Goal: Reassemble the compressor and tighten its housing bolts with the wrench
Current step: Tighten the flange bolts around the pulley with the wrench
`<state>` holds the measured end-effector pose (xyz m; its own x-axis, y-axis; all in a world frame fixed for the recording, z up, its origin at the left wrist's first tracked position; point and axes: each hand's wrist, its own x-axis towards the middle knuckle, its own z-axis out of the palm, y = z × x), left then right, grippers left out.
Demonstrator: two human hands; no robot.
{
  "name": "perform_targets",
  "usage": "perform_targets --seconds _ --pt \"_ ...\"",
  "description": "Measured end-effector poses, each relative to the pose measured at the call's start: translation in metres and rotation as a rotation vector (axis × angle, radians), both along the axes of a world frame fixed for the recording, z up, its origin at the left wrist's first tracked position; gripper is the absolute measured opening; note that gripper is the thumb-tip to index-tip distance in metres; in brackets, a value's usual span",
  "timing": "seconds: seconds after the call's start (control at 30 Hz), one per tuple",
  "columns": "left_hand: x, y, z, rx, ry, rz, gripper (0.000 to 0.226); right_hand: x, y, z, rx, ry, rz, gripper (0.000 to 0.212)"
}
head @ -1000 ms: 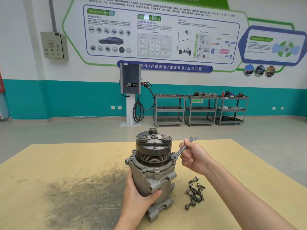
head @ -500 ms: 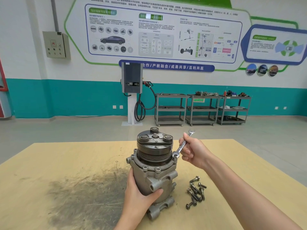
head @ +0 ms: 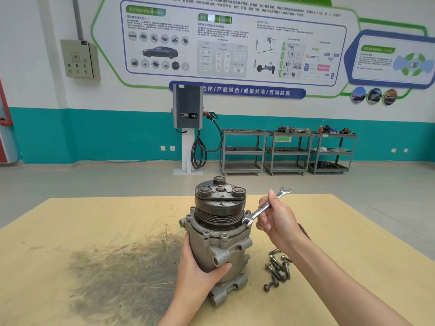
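Swinging through a short arc, the right hand [head: 279, 221] clamped on the slim silver combination wrench [head: 266, 206] had tipped the handle steeper, its ring end seemingly seated on a flange bolt, though that was hard to confirm. The left hand [head: 200, 269] wrapped round the upright grey cast-metal compressor [head: 220, 234] on the tan counter [head: 94, 231]. Dark loose bolts [head: 276, 270] lay just beside it, so tightening had far to go.

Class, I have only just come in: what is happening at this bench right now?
A person is working on a compressor standing upright on the wooden table. The left hand grips its housing to steady it. The right hand holds a wrench with its lower end on a bolt at the housing's flange. A pile of loose bolts lies on the table to the right.
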<state>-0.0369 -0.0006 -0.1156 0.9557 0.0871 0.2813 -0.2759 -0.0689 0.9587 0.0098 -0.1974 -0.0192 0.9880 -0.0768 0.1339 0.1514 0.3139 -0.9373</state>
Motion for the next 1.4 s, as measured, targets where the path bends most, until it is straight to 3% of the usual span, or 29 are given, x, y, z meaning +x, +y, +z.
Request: perform_targets --seconds 0.17,0.8,0.93,1.07,1.23,1.4 --pt "0.002 0.000 0.000 -0.009 -0.005 -0.018 0.113 0.008 -0.011 0.006 -0.062 0.023 -0.078 0.045" --pt "0.003 -0.001 -0.002 0.003 0.006 0.006 0.120 0.012 -0.007 0.009 -0.032 0.152 0.108 0.043" --pt "0.002 -0.002 0.001 -0.004 0.013 -0.012 0.123 -0.002 0.001 -0.012 0.001 -0.061 -0.182 0.044" --pt "0.000 -0.004 0.004 -0.015 0.027 -0.011 0.131 -0.029 0.009 -0.031 -0.101 -0.359 -0.451 0.042" --pt "0.001 -0.002 0.002 -0.018 0.035 -0.004 0.122 -0.050 0.013 -0.032 -0.382 -0.619 -0.459 0.030" --pt "0.000 -0.002 0.004 -0.001 0.039 -0.019 0.129 -0.053 0.013 -0.028 -0.512 -0.670 -0.484 0.030"
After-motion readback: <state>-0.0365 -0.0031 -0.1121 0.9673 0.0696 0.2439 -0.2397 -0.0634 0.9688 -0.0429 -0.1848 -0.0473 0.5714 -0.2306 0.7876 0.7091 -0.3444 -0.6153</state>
